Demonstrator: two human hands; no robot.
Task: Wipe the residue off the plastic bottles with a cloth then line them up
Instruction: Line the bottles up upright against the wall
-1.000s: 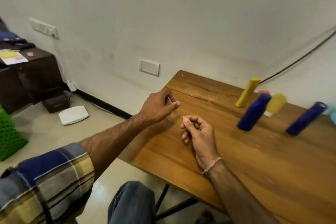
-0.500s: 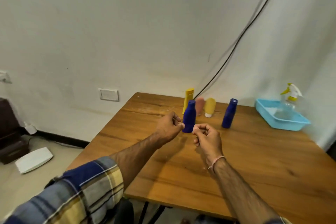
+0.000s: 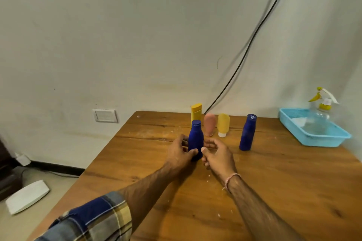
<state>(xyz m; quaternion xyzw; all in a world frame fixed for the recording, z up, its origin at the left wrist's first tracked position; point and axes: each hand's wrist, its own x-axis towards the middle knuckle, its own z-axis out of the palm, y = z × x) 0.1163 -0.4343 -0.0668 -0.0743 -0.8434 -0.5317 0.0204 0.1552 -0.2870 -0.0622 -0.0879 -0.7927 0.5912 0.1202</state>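
Nearest to the camera, two bare forearms reach over the wooden table, the left one coming out of a checked sleeve. The left hand grasps the near blue bottle: its thumb lies across the lower front and its fingers go round behind. The bottle stands upright on the table between both hands. The right hand is just on the other side, its fingers bent loosely toward the bottle and its thumb tip next to the base; whether they really press the bottle or only come close, I cannot tell. No cloth is in either hand, so I judge that the wiping of this bottle has not begun. To do it well, one hand should hold the body low and firm while the other fetches a cloth, because such a tall narrow bottle tips easily. Small white specks lie on the wood on the near side of the fingers. Just beyond the fingertips stand three more, close together: one tall yellow bottle, one pink tube and one yellow tube on its white cap. To the right of the right fingers, apart, stands a second blue bottle. So I count five bottles, two of them blue. Far to the right of the fingers is one light blue tray with one spray bottle in it, and something white that may be a cloth
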